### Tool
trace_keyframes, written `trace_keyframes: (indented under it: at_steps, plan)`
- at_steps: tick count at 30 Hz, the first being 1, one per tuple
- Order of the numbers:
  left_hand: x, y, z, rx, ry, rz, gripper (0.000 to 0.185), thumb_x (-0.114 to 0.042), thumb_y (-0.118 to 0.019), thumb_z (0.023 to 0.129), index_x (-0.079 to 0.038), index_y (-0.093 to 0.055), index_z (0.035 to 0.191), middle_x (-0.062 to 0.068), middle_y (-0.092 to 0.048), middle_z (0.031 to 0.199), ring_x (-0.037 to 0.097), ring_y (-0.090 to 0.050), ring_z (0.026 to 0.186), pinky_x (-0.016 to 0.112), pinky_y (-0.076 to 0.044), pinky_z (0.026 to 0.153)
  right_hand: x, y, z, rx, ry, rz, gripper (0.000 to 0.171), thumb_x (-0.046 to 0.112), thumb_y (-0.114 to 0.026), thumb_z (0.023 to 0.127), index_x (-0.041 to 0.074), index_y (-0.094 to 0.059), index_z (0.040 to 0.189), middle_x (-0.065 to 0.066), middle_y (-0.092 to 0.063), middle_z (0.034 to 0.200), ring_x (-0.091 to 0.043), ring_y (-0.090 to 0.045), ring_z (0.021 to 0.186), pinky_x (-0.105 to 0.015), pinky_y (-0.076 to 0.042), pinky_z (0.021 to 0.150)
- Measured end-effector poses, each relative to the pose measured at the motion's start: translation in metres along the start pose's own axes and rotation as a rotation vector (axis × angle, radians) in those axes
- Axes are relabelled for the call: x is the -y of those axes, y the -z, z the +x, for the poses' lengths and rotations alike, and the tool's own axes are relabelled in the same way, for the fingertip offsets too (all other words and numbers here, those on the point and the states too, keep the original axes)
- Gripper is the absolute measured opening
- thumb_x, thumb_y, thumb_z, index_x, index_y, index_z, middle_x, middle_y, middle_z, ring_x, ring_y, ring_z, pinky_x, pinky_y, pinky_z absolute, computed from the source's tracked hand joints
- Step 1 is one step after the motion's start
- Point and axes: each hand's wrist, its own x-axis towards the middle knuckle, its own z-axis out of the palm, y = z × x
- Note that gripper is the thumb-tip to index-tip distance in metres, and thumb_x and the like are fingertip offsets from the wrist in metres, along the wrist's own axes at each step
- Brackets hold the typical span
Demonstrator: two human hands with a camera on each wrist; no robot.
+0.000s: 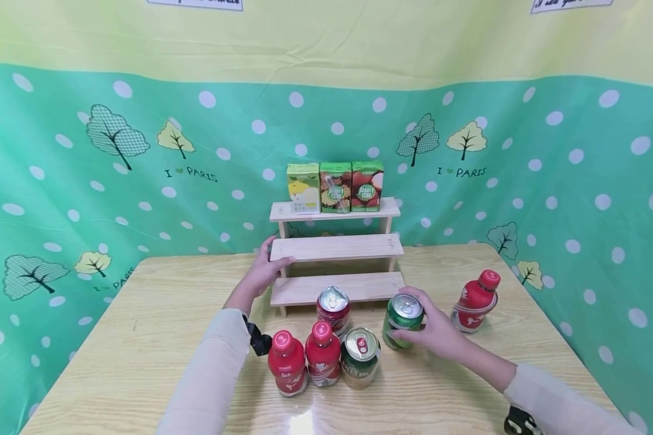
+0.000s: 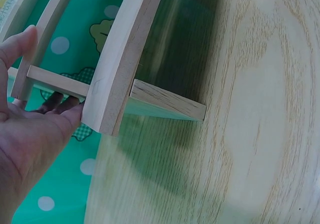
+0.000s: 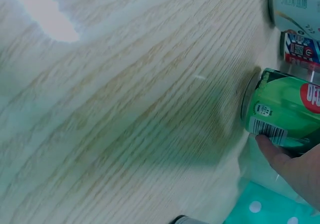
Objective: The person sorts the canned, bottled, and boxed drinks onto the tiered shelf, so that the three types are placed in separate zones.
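My left hand (image 1: pixel 263 270) holds the left end of a three-tier wooden display stand (image 1: pixel 337 248). In the left wrist view, the thumb lies over one board and the fingers reach beneath it. My right hand (image 1: pixel 432 329) grips a green drink can (image 1: pixel 404 320) around its side, just in front of the stand's lower right corner; whether its base touches the table is unclear. To its left are a green-and-gold can (image 1: pixel 361 357), a dark red can (image 1: pixel 334 309) and two red bottles (image 1: pixel 323 354), (image 1: pixel 288 364). Another red bottle (image 1: pixel 475 301) stands beyond my right hand.
Three juice cartons (image 1: pixel 335 187) stand side by side on the stand's top tier. The stand is near the back of a wooden table (image 1: pixel 158 326). Behind hangs a green and yellow patterned cloth (image 1: pixel 239 139), which also comes round the sides.
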Motion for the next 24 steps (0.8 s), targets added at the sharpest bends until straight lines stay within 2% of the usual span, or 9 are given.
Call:
trace_keyframes:
  at_steps: [6, 12, 19, 24]
  plan:
    - [0.0, 0.001, 0.0, 0.004, 0.007, -0.006, 0.087, -0.013, -0.061, 0.089, -0.025, 0.0, 0.15, 0.022, -0.023, 0.15, 0.036, -0.036, 0.131, 0.052, -0.03, 0.11, 0.001, -0.001, 0.0, -0.019, -0.054, 0.007, 0.087, 0.03, -0.082, 0.069, 0.027, -0.03, 0.139, -0.013, -0.05, 0.133, -0.036, -0.048, 0.124, -0.053, -0.041, 0.1]
    - [0.001, 0.001, 0.001, 0.002, 0.006, -0.01, 0.087, -0.013, -0.061, 0.089, -0.025, 0.0, 0.15, 0.021, -0.024, 0.149, 0.036, -0.036, 0.13, 0.052, -0.032, 0.108, 0.002, -0.003, 0.001, -0.047, -0.092, 0.024, 0.088, 0.029, -0.084, 0.068, 0.019, -0.03, 0.136, -0.013, -0.05, 0.131, -0.034, -0.048, 0.124, -0.051, -0.042, 0.101]
    - [0.002, 0.002, 0.001, -0.003, -0.003, 0.004, 0.087, -0.014, -0.062, 0.089, -0.023, 0.0, 0.15, 0.02, -0.029, 0.146, 0.032, -0.041, 0.123, 0.04, -0.039, 0.095, 0.005, -0.003, 0.0, -0.035, -0.083, 0.031, 0.085, 0.028, -0.084, 0.067, 0.017, -0.033, 0.134, -0.011, -0.051, 0.13, -0.034, -0.048, 0.124, -0.049, -0.044, 0.099]
    - [0.002, 0.002, 0.002, 0.003, -0.003, -0.001, 0.087, -0.014, -0.061, 0.089, -0.023, 0.0, 0.15, 0.021, -0.027, 0.148, 0.034, -0.039, 0.126, 0.045, -0.037, 0.102, 0.012, 0.002, 0.001, -0.032, -0.095, 0.021, 0.087, 0.031, -0.084, 0.067, 0.019, -0.032, 0.136, -0.01, -0.05, 0.13, -0.032, -0.049, 0.122, -0.043, -0.05, 0.093]
